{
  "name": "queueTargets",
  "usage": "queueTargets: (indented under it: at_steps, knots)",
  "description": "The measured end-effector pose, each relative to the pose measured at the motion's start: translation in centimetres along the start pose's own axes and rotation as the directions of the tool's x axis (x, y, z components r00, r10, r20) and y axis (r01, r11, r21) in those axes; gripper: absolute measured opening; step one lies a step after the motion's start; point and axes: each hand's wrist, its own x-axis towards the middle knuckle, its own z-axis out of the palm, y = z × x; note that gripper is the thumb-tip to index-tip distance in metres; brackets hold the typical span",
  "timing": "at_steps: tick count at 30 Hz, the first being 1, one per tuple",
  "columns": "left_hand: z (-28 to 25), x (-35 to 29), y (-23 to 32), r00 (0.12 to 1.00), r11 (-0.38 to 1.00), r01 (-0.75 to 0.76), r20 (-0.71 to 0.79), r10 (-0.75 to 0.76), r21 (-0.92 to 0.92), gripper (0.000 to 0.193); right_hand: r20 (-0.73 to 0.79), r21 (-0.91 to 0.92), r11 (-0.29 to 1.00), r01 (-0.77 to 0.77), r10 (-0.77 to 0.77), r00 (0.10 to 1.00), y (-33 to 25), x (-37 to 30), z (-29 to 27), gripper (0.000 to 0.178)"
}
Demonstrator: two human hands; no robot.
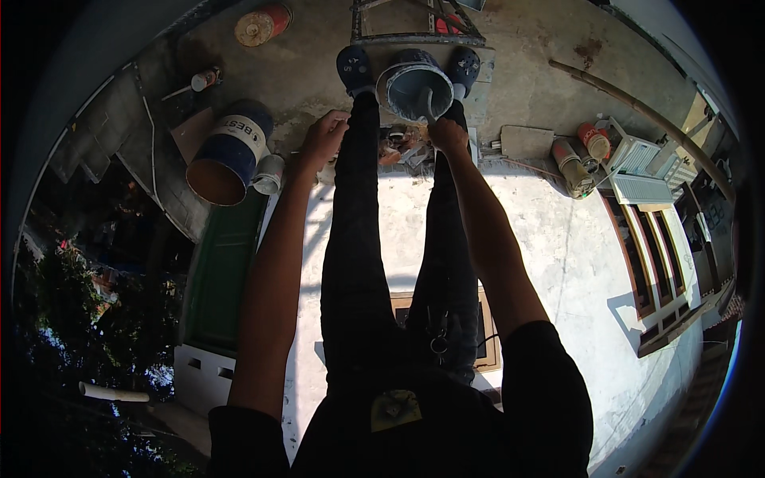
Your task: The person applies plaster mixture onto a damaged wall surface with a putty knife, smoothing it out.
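A dark bucket (pixel 388 84) with grey material inside stands between my two clog-shod feet. My right hand (pixel 450 136) is closed round the end of a curved grey stirring stick (pixel 430 102), whose other end dips into the bucket; its exact kind is hard to make out. Beside my left shin, my left hand (pixel 323 139) has its fingers curled in, apart from the bucket. Whatever those fingers may hold is hidden.
A metal frame (pixel 418 38) stands beyond my feet. To the left are a blue-and-white drum (pixel 231 151), a small can (pixel 268 174) and a reddish bucket (pixel 263 24). On the right, paint cans (pixel 570 163), a louvred panel (pixel 641 190) and a long pole (pixel 637 107).
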Motion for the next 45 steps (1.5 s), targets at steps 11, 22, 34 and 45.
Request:
queueTargets:
  at_steps: [11, 22, 34, 45]
  knots:
    - [-0.9, -0.2, 0.3, 0.999, 0.999, -0.038, -0.032, 0.039, 0.03, 0.026, 0.132, 0.056, 0.998, -0.022, 0.015, 0.991, 0.0, -0.2, -0.2, 0.033]
    - [-3.4, 0.5, -1.5, 1.0, 0.977, -0.016, 0.001, 0.016, 0.212, 0.032, 0.045, 0.061, 0.998, 0.004, -0.007, 0.999, -0.6, 0.3, -0.5, 0.033]
    - [-0.8, 0.9, -0.8, 0.995, 0.988, -0.086, -0.046, 0.092, 0.131, 0.029, -0.018, 0.086, 0.996, -0.027, 0.029, 0.999, -0.9, 0.1, -0.8, 0.034]
    - [-2.1, 0.6, -0.8, 1.0, 0.976, -0.007, 0.029, 0.001, 0.218, 0.031, -0.052, 0.093, 0.995, -0.038, 0.043, 0.998, -0.9, 0.0, -0.9, 0.034]
